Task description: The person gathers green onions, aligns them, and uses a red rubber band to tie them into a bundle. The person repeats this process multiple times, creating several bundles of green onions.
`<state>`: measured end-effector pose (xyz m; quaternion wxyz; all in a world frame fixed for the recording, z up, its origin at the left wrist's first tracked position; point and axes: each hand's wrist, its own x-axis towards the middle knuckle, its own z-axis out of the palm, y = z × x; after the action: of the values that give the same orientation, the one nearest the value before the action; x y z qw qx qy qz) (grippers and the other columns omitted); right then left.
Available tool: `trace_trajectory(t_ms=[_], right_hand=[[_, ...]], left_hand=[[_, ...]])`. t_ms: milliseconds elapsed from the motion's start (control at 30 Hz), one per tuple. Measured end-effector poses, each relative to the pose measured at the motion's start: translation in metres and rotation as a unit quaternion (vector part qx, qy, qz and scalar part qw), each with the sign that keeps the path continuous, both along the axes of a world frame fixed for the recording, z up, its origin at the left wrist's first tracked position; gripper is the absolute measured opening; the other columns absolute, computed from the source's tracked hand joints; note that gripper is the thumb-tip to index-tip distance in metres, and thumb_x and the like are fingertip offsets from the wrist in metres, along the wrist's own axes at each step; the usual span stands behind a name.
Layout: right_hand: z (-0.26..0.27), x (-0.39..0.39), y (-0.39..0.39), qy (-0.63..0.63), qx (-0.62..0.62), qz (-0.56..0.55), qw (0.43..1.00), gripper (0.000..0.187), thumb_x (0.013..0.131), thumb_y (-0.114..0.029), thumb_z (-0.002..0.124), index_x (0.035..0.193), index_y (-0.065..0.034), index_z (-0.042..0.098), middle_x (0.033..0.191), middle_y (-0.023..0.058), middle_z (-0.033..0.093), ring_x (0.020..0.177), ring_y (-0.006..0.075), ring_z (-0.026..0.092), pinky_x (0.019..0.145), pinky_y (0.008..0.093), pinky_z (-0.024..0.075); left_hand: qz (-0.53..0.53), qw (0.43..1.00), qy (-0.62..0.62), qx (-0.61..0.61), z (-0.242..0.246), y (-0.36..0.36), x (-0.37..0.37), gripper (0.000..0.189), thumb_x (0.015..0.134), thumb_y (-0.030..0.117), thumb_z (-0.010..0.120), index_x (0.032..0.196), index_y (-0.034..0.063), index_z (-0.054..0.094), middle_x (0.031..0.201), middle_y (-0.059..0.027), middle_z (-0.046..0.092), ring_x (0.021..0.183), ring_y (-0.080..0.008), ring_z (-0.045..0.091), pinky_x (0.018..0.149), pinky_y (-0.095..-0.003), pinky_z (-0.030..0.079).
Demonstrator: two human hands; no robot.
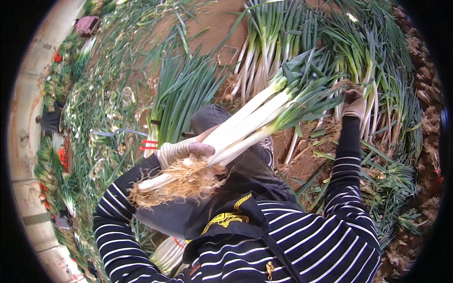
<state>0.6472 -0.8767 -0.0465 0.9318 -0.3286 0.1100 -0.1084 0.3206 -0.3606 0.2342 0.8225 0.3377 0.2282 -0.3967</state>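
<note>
My left hand [185, 150], in a pale knitted glove, is closed around several long green onions [244, 123] with thick white stems. Their tangled roots [184, 187] hang over my lap, and the green tops slant up to the right. A stem end [154, 183] sticks out among the roots. Also gloved, my right hand [352, 100] reaches out to the right, at the leaf ends of the held onions and against a standing row of onions [371, 92]. Its fingers are partly hidden by leaves, so its grip is unclear.
An onion bundle [180, 95] with red ties [149, 144] lies beside my left forearm; another tied bundle [168, 254] is below. More loose onions [265, 46] lie ahead on brown soil [212, 21]. Leaf scraps [106, 116] cover the left ground, before a pale wall [26, 131].
</note>
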Motion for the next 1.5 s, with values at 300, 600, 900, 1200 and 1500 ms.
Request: trace_trajectory(t_ms=[300,600,900,1200,1500], right_hand=[[0.206,-0.118,0.016,0.061,-0.918,0.157,0.36,0.093,0.078,-0.028,0.082,0.151,-0.0035,0.031,0.144,0.0207,0.051,0.122,0.0338,0.058,0.099,0.0401,0.0512],[0.222,-0.28,0.367,-0.565,-0.619,0.37,0.4,0.112,0.056,-0.051,0.087,0.142,0.0034,0.04,0.149,0.0256,0.039,0.139,0.0442,0.036,0.118,0.0551,0.0244],[0.211,-0.302,0.418,-0.513,-0.484,0.559,0.437,0.112,0.051,-0.03,0.083,0.148,0.0019,0.036,0.134,0.0248,0.052,0.124,0.0407,0.053,0.106,0.0465,0.0434],[0.219,-0.307,0.451,-0.551,-0.564,0.526,0.317,0.085,0.075,-0.041,0.081,0.139,0.0026,0.047,0.124,0.0296,0.058,0.111,0.0446,0.059,0.095,0.0534,0.048],[0.205,-0.278,0.486,-0.564,-0.605,0.532,0.18,0.074,0.077,-0.024,0.081,0.136,0.0008,0.046,0.12,0.0166,0.059,0.103,0.0271,0.06,0.084,0.0402,0.0501]], left_hand=[[-0.036,0.999,0.002,0.037,0.029,0.03,-0.066,0.099,0.08,0.022,0.079,0.159,0.0147,0.019,0.149,-0.0091,0.045,0.12,-0.0172,0.058,0.097,-0.0345,0.053],[0.064,0.995,-0.044,0.066,-0.025,0.069,-0.112,0.095,0.076,0.011,0.079,0.155,0.013,0.027,0.148,-0.0116,0.044,0.128,-0.0219,0.052,0.104,-0.0372,0.048],[0.389,0.899,-0.146,0.138,-0.122,0.083,-0.166,0.091,0.075,0.009,0.08,0.152,0.0105,0.031,0.142,-0.0114,0.047,0.126,-0.0221,0.052,0.101,-0.0371,0.049],[0.604,0.764,-0.202,0.103,-0.197,0.062,-0.142,0.087,0.075,0.007,0.081,0.149,0.0081,0.035,0.136,-0.0112,0.05,0.123,-0.0224,0.053,0.099,-0.0371,0.05],[0.66,0.689,-0.281,0.102,-0.196,0.06,-0.107,0.084,0.074,0.005,0.082,0.146,0.0056,0.039,0.131,-0.011,0.053,0.12,-0.0226,0.053,0.096,-0.037,0.052]])
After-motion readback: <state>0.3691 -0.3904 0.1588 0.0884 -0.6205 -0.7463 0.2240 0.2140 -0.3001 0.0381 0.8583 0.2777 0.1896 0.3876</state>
